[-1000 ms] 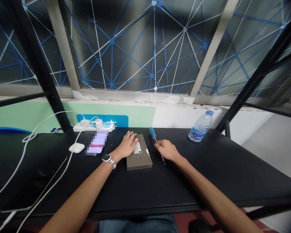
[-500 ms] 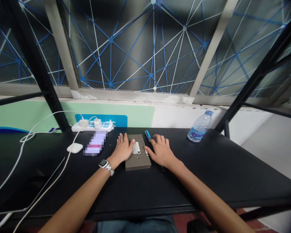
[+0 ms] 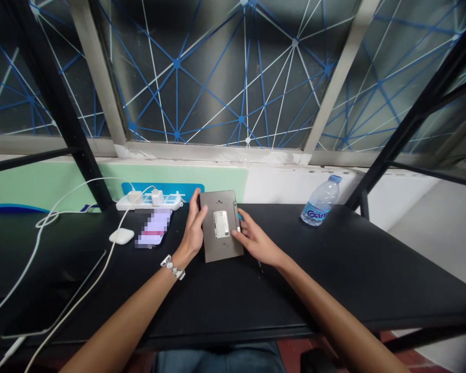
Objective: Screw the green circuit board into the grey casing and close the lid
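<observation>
A flat grey-brown metal box [image 3: 222,249] with a white label on its upper face is held between my two hands, its far end tilted up off the desk. My left hand [image 3: 194,230] grips the left edge, thumb on the near face and fingers behind. On the right edge my right hand [image 3: 258,242] is closed, its thumb by a small pale patch on the side. Just behind those fingers shows a bit of a blue-handled tool [image 3: 240,216], mostly hidden, so its kind cannot be made out. A silver watch is on my left wrist.
On the black desk [image 3: 334,274] stand a water bottle [image 3: 320,202] at right and a white power strip [image 3: 171,201] at back left. A phone [image 3: 154,228], a white earbud case [image 3: 121,236], a tablet [image 3: 54,298] and white cables lie at left. Black posts flank the desk.
The box lay flat under my left hand; now both hands hold it, raised and tilted up at its far end. My right hand has moved left onto its edge.
</observation>
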A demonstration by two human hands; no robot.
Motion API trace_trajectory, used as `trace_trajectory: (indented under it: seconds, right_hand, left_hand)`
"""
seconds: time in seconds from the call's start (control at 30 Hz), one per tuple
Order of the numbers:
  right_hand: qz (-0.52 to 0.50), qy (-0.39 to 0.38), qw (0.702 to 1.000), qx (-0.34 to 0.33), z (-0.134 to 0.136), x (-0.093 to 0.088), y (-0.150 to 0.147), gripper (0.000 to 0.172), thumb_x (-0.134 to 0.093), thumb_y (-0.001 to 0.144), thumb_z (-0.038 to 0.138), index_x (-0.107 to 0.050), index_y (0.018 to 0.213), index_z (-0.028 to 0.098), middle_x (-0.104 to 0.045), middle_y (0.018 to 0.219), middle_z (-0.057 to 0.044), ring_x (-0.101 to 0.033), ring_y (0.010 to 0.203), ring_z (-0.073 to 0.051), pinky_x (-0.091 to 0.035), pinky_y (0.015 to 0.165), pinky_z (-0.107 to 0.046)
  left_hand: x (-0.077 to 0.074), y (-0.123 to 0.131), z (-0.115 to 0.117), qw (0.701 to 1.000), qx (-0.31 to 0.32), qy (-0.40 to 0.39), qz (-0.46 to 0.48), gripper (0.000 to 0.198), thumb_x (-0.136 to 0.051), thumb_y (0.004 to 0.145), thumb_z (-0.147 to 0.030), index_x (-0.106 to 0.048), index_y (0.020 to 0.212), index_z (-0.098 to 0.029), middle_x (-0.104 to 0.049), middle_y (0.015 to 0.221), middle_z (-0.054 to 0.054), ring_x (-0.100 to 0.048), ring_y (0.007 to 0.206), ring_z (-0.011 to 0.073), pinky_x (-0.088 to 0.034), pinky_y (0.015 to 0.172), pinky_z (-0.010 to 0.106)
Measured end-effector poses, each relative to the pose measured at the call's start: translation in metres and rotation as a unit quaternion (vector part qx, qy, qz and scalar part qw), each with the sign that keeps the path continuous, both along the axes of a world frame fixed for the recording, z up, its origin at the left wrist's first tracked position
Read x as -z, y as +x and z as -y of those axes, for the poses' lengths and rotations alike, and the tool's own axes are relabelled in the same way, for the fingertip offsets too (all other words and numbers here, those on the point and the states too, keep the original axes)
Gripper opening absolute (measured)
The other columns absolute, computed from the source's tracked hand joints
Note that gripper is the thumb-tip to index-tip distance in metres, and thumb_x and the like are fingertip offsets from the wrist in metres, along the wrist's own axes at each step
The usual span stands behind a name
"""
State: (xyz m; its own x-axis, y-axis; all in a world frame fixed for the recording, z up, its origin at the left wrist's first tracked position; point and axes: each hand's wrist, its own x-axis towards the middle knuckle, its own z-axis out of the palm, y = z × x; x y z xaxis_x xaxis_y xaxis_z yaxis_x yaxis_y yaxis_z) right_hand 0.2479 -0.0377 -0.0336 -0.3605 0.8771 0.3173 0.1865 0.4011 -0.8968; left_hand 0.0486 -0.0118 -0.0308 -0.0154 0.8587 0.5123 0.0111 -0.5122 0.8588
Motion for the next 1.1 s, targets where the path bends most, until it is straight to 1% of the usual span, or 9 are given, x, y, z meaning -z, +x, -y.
trace_trajectory:
  seconds: [0.13, 0.3, 0.43, 0.6, 0.73, 0.83, 0.93, 1.0, 1.1]
  right_hand:
    - [-0.071, -0.014, 0.997, -0.014, 0.005, -0.004, -0.001, 0.062, -0.063, 0.086, 0.032, -0.033, 0.140, 0.025, -0.060, 0.126, -0.012, -0.067, 0.101, -0.022, -0.053, 0.092, -0.041]
    - [0.014, 0.158, 0.984, 0.080, 0.012, -0.006, 0.001, 0.027, -0.061, 0.087, 0.025, -0.051, 0.112, 0.021, -0.065, 0.112, -0.011, -0.065, 0.104, -0.024, -0.050, 0.096, -0.044]
    - [0.071, 0.290, 0.953, 0.054, 0.007, -0.004, 0.009, 0.025, -0.055, 0.085, 0.014, -0.049, 0.106, 0.024, -0.063, 0.121, -0.010, -0.055, 0.124, -0.026, -0.038, 0.109, -0.054]
    - [0.142, 0.343, 0.928, -0.002, 0.000, -0.007, 0.015, 0.030, -0.047, 0.084, 0.006, -0.049, 0.105, 0.027, -0.057, 0.134, -0.006, -0.035, 0.141, -0.026, -0.023, 0.116, -0.061]
    - [0.155, 0.288, 0.938, 0.117, -0.008, -0.002, 0.015, 0.036, -0.055, 0.081, 0.012, -0.049, 0.115, 0.025, -0.038, 0.150, -0.010, -0.028, 0.144, -0.030, -0.030, 0.113, -0.058]
    - [0.061, 0.170, 0.962, 0.206, -0.015, 0.005, 0.016, 0.050, -0.061, 0.082, 0.028, -0.042, 0.128, 0.022, -0.049, 0.135, -0.016, -0.057, 0.119, -0.029, -0.053, 0.090, -0.047]
    - [0.004, -0.036, 0.991, 0.131, -0.015, 0.005, 0.016, 0.040, -0.048, 0.091, 0.049, -0.048, 0.117, 0.019, -0.067, 0.089, -0.007, -0.068, 0.066, -0.019, -0.049, 0.043, -0.025]
    - [0.024, -0.105, 0.993, 0.051, -0.009, 0.002, 0.013, 0.042, -0.043, 0.092, 0.056, -0.055, 0.103, 0.018, -0.065, 0.067, -0.002, -0.063, 0.047, -0.015, -0.036, 0.033, -0.019]
    - [0.045, -0.104, 0.993, 0.016, 0.000, -0.004, 0.005, 0.042, -0.048, 0.090, 0.057, -0.056, 0.100, 0.017, -0.062, 0.052, 0.001, -0.058, 0.037, -0.013, -0.033, 0.032, -0.017]
  left_hand:
    - [-0.012, 0.001, 0.005, 0.992, 0.078, 0.025, 0.096, 0.054, -0.032, 0.098, -0.046, -0.025, 0.150, -0.031, -0.027, 0.158, 0.001, -0.023, 0.146, 0.0208, -0.021, 0.119, 0.040]
    - [-0.018, -0.008, -0.002, 0.965, 0.144, -0.067, 0.206, 0.071, -0.020, 0.093, -0.065, -0.055, 0.130, -0.016, -0.049, 0.145, 0.011, -0.042, 0.136, 0.0288, -0.033, 0.113, 0.045]
    - [-0.016, -0.018, -0.008, 0.945, 0.156, -0.244, 0.151, 0.063, -0.040, 0.087, -0.067, -0.066, 0.110, -0.014, -0.065, 0.125, 0.015, -0.059, 0.117, 0.0308, -0.048, 0.096, 0.041]
    - [-0.012, -0.017, -0.004, 0.865, 0.254, -0.428, 0.066, 0.048, -0.061, 0.081, -0.054, -0.068, 0.106, -0.013, -0.075, 0.088, 0.015, -0.071, 0.079, 0.0287, -0.055, 0.067, 0.037]
    - [-0.007, -0.011, 0.000, 0.897, 0.261, -0.343, 0.099, 0.044, -0.064, 0.083, -0.043, -0.063, 0.118, -0.016, -0.073, 0.103, 0.015, -0.071, 0.090, 0.0282, -0.056, 0.077, 0.040]
    - [-0.002, -0.006, -0.001, 0.923, 0.243, -0.277, 0.109, 0.049, -0.067, 0.083, -0.040, -0.056, 0.126, -0.019, -0.068, 0.119, 0.016, -0.067, 0.104, 0.0300, -0.054, 0.088, 0.044]
    - [0.001, -0.003, -0.001, 0.932, 0.215, -0.265, 0.118, 0.051, -0.070, 0.081, -0.038, -0.054, 0.125, -0.018, -0.065, 0.122, 0.017, -0.066, 0.106, 0.0316, -0.054, 0.089, 0.046]
    - [0.000, -0.002, 0.000, 0.939, 0.199, -0.254, 0.122, 0.050, -0.072, 0.080, -0.038, -0.055, 0.122, -0.017, -0.065, 0.122, 0.017, -0.066, 0.105, 0.0323, -0.054, 0.089, 0.047]
    - [-0.004, -0.002, 0.002, 0.946, 0.182, -0.245, 0.113, 0.050, -0.072, 0.079, -0.040, -0.056, 0.120, -0.017, -0.065, 0.121, 0.018, -0.067, 0.103, 0.0331, -0.054, 0.088, 0.048]
